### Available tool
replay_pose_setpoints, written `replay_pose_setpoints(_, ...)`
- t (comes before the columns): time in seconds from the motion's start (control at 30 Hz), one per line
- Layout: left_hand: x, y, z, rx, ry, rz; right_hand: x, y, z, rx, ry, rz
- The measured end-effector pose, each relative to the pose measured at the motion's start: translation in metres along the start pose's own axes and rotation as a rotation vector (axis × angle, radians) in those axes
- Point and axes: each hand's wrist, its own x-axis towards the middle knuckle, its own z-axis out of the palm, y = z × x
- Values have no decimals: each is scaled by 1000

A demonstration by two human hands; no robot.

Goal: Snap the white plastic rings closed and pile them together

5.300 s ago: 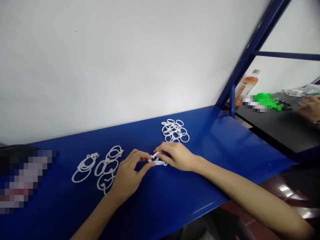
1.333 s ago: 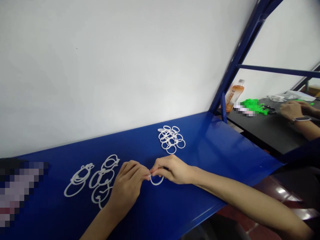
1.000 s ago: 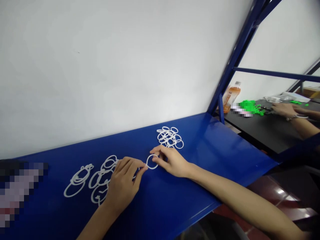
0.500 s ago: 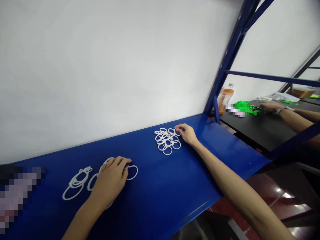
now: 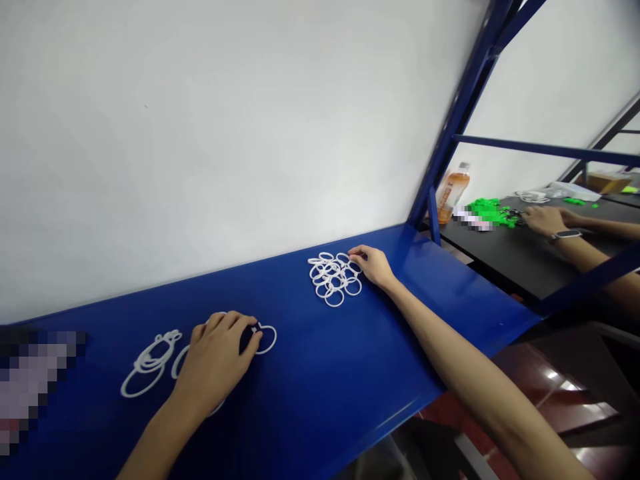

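On the blue tabletop (image 5: 310, 360), my left hand (image 5: 223, 350) is bent over several white rings, its thumb and forefinger closing on the top of one white ring (image 5: 275, 339). Other rings are partly hidden beneath that palm. Left of it lies a small cluster of overlapping white rings (image 5: 150, 362). Farther right is a larger heap of thin white rings (image 5: 331, 272). At this heap's upper right edge, the fingertips of my right hand (image 5: 374, 265) are pinched on a ring, part of which the fingers cover.
A white wall (image 5: 225, 133) rises behind the tabletop. To the right stands a blue metal frame (image 5: 453, 123). Past it, another person's hands (image 5: 547, 221) are beside green pieces (image 5: 485, 210) on a black table (image 5: 500, 253), near an orange drink bottle (image 5: 454, 193).
My left thumb has moved in toward the forefinger at the ring's top. The right hand keeps its pinch at the heap. The view has shifted slightly.
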Motion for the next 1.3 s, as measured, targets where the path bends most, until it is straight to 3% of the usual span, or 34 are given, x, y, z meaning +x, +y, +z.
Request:
replay_pose_setpoints(0.2, 1, 4, 5, -59, 47, -1, 1, -3, -5, -83, 126, -22)
replay_pose_setpoints(0.3, 2, 12, 2, -146, 99, -1, -6, -24, -11, -103, 194, -89)
replay_pose_setpoints(0.37, 1, 20, -2, -253, 141, 7, -18, -47, -13, -71, 199, -222)
replay_pose_setpoints(0.43, 0, 28, -5, -380, 158, 11, -35, -72, -11, 37, 41, -340)
replay_pose_setpoints(0.53, -3, 39, -8, -523, 138, -12, -63, -100, -3, 155, -375, -486)
replay_pose_setpoints(0.63, -6, 45, -6, -616, 111, -75, -81, -110, 8, 171, -569, -560)
replay_pose_setpoints(0.73, -6, 47, -3, -684, 78, -121, -86, -108, 15, 175, -580, -531)
replay_pose_setpoints(0.87, -7, 46, -3, -670, 104, 19, -85, -106, 16, 251, -619, -488)
replay_pose_setpoints(1.03, -8, 43, -1, -599, 154, 144, -88, -110, 16, 317, -681, -580)
replay_pose_setpoints(1.3, -10, 42, 3, -590, 104, 293, -90, -111, 14, 301, -710, -734)
